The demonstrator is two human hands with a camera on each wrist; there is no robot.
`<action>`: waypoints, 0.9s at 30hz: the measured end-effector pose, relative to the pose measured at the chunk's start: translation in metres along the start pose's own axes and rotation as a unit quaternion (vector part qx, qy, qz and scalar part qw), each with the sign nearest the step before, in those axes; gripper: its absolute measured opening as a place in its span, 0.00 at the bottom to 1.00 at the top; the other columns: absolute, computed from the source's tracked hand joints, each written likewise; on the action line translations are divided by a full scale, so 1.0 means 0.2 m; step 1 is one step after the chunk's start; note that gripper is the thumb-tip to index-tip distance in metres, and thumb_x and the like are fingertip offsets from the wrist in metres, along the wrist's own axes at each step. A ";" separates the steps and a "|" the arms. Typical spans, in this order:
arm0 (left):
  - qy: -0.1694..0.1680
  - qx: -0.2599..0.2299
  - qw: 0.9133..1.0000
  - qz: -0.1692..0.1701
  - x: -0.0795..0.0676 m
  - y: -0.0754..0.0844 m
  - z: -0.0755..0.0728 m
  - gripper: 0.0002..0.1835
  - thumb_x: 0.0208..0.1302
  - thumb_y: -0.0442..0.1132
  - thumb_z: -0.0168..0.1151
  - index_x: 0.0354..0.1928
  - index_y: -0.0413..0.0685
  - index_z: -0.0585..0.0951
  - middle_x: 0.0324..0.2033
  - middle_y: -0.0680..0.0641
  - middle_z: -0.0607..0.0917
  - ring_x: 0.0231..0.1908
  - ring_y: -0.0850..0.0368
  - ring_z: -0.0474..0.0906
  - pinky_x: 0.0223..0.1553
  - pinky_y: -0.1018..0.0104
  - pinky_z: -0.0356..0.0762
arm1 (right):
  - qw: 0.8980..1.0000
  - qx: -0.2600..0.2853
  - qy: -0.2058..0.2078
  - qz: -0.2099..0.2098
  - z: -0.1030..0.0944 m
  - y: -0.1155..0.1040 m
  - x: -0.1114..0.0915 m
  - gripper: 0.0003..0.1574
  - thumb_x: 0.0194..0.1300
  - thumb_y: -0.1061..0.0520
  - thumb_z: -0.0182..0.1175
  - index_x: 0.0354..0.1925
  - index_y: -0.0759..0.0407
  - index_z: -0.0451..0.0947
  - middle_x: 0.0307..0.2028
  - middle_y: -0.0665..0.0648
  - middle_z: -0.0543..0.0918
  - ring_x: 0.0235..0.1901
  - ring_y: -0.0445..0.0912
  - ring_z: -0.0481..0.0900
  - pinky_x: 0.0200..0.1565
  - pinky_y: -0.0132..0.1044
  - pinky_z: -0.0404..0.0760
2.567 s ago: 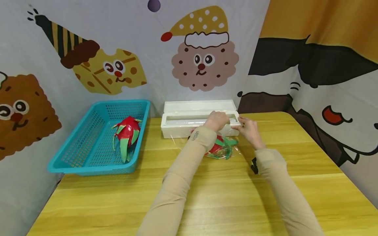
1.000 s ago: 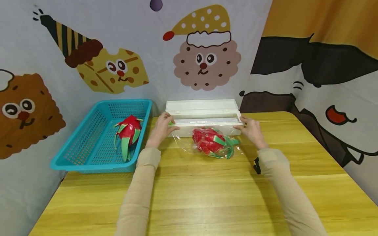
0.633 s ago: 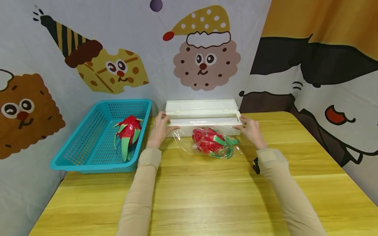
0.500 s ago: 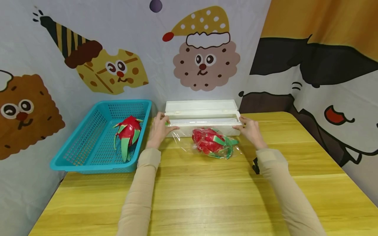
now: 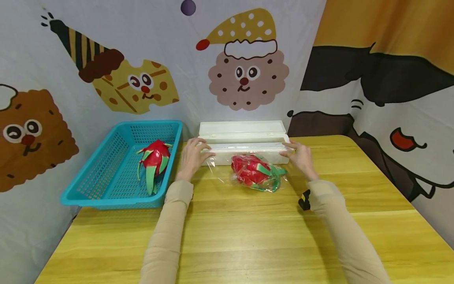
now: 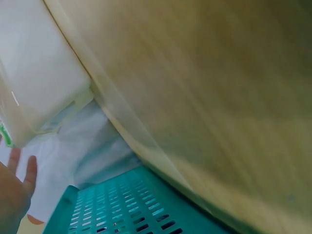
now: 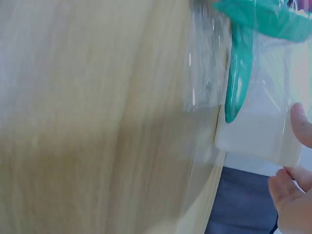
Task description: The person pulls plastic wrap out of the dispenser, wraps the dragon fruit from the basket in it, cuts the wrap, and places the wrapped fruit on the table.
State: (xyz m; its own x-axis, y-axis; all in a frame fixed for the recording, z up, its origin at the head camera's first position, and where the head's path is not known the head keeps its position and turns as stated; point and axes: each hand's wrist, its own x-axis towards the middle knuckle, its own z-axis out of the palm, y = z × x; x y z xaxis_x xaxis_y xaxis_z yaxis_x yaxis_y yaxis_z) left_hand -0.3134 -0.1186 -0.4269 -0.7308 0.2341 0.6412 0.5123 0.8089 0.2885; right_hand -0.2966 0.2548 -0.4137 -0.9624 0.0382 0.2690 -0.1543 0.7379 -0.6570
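Note:
A white cling film dispenser (image 5: 244, 137) stands at the back with its lid up and a film roll inside. My left hand (image 5: 192, 157) grips its left front corner, thumb against the front and fingers curled over the top. The green piece (image 6: 6, 135) on its edge shows by those fingers in the left wrist view. My right hand (image 5: 300, 157) holds the right front corner between thumb and fingers. Clear film runs from the dispenser over a red-and-green dragon fruit (image 5: 253, 171) lying on the table before it, its green leaves (image 7: 239, 73) under film in the right wrist view.
To the left stands a blue perforated basket (image 5: 106, 203) with a second dragon fruit (image 5: 155, 159) in it. A small black object (image 5: 304, 200) shows beside the right cuff. A printed cloth (image 5: 191, 75) hangs right behind the wooden table (image 5: 255, 244).
My left hand has crossed from the dispenser's right part to its left corner, uncovering the wrapped dragon fruit. Lately the fingers of both hands have shifted slightly at the corners; the dispenser stays put.

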 end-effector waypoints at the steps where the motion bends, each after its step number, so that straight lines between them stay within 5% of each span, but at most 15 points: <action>1: 0.004 -0.005 1.000 0.008 0.00 0.00 0.00 0.14 0.46 0.49 0.73 0.31 0.47 0.88 0.43 0.44 0.85 0.50 0.45 0.76 0.56 0.55 0.74 | 1.000 0.009 0.000 0.000 0.00 -0.01 0.00 0.25 0.58 0.55 0.67 0.53 0.63 0.79 0.66 0.66 0.67 0.67 0.65 0.62 0.57 0.56 0.74; 6: 0.009 -0.021 0.999 0.028 0.00 0.00 0.01 0.11 0.49 0.45 0.72 0.28 0.45 0.88 0.38 0.45 0.86 0.46 0.48 0.78 0.52 0.57 0.77 | 0.999 0.031 0.009 -0.021 0.02 -0.02 -0.01 0.17 0.57 0.59 0.67 0.45 0.65 0.83 0.64 0.66 0.70 0.67 0.65 0.62 0.69 0.59 0.59; 10: 0.010 -0.037 0.999 0.034 -0.01 0.01 0.01 0.10 0.49 0.43 0.73 0.27 0.42 0.87 0.35 0.45 0.87 0.45 0.48 0.79 0.54 0.56 0.77 | 0.998 0.028 0.020 -0.049 0.02 -0.02 -0.02 0.12 0.56 0.62 0.67 0.40 0.67 0.84 0.60 0.66 0.75 0.64 0.64 0.68 0.67 0.58 0.62; 19: -0.017 -0.076 0.996 0.043 0.00 0.08 -0.02 0.08 0.54 0.38 0.71 0.27 0.40 0.84 0.39 0.43 0.88 0.59 0.46 0.74 0.65 0.54 0.69 | 0.993 0.005 0.023 -0.117 -0.01 -0.05 -0.09 0.07 0.55 0.66 0.67 0.34 0.70 0.85 0.53 0.68 0.81 0.57 0.64 0.75 0.63 0.57 0.69; 27: -0.060 -0.129 0.987 0.069 -0.04 0.16 -0.07 0.06 0.56 0.36 0.69 0.26 0.43 0.81 0.41 0.43 0.87 0.59 0.44 0.75 0.64 0.51 0.71 | 0.991 0.000 -0.045 -0.126 -0.03 -0.12 -0.21 0.08 0.60 0.64 0.63 0.37 0.69 0.85 0.43 0.66 0.86 0.44 0.62 0.84 0.47 0.56 0.82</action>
State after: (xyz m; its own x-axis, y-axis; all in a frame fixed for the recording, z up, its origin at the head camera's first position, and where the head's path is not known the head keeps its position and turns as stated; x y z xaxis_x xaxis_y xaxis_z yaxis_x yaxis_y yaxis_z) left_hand -0.2855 -0.1022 -0.4129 -0.6857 0.4072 0.6033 0.6975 0.6044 0.3848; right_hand -0.2508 0.2395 -0.4043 -0.9092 -0.2072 0.3612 -0.3925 0.7160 -0.5773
